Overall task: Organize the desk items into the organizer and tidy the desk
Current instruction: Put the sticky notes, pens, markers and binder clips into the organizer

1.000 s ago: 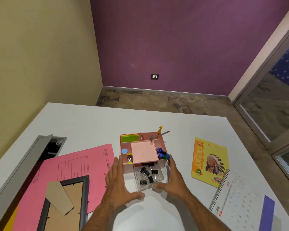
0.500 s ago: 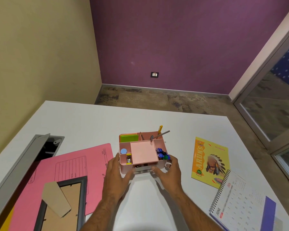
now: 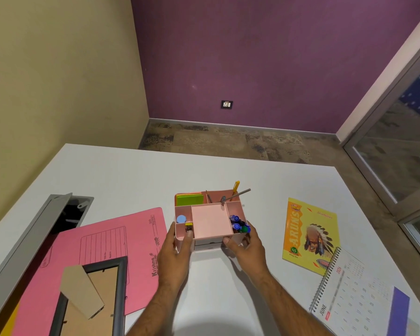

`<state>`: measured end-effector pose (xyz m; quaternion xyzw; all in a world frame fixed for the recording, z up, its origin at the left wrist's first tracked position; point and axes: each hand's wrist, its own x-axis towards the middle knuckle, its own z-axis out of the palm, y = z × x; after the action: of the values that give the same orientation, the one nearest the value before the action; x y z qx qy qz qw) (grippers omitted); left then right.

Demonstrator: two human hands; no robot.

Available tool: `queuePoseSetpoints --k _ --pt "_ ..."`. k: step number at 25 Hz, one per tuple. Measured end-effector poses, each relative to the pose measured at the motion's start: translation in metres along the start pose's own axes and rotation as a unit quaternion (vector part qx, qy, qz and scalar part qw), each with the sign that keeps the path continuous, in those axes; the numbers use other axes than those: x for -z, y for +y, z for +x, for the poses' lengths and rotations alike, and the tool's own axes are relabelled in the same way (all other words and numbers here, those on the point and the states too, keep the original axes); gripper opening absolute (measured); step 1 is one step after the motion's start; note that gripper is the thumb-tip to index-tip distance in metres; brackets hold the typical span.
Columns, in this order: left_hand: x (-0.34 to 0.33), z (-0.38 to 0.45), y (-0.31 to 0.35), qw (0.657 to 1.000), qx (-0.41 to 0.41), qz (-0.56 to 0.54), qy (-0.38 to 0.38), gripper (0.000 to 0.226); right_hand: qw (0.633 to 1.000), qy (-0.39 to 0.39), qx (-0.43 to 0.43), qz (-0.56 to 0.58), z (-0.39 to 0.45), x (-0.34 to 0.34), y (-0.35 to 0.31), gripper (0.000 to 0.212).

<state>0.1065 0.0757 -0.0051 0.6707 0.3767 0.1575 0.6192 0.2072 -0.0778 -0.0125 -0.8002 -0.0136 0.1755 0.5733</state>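
Observation:
A pink desk organizer [image 3: 211, 221] stands on the white desk [image 3: 121, 175] in front of me. Green sticky notes [image 3: 189, 199], a yellow pen [image 3: 236, 186], blue markers [image 3: 238, 224] and a small blue cap [image 3: 181, 218] sit in its compartments. Its clear front drawer [image 3: 207, 244] is pushed in. My left hand [image 3: 176, 253] grips the organizer's front left corner, thumb on the rim. My right hand [image 3: 246, 251] grips the front right corner.
A pink file folder [image 3: 112, 246] lies at the left with a dark picture frame [image 3: 92, 299] face down on it. A yellow notebook [image 3: 309, 235] and a spiral calendar [image 3: 359, 297] lie at the right. An open grey cable hatch [image 3: 66, 214] is at the far left.
The clear drawer of binder clips, pulled out a second ago, has been pushed into the organizer. Both hands moved forward and now hold the organizer's front corners.

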Motion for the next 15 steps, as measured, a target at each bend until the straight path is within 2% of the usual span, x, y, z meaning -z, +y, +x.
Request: queuePoseSetpoints --k 4,8,15 --pt "-0.003 0.006 -0.006 0.999 0.033 -0.038 0.011 0.049 0.998 0.017 -0.009 0.056 -0.003 0.000 0.003 0.069" --pt "-0.007 0.016 0.004 0.998 0.029 -0.054 0.021 0.039 0.995 0.034 -0.009 0.091 -0.004 0.001 0.003 0.067" --pt "-0.021 0.068 0.040 0.999 0.018 -0.038 0.023 0.035 0.994 0.030 0.002 0.110 0.044 0.001 -0.014 0.074"
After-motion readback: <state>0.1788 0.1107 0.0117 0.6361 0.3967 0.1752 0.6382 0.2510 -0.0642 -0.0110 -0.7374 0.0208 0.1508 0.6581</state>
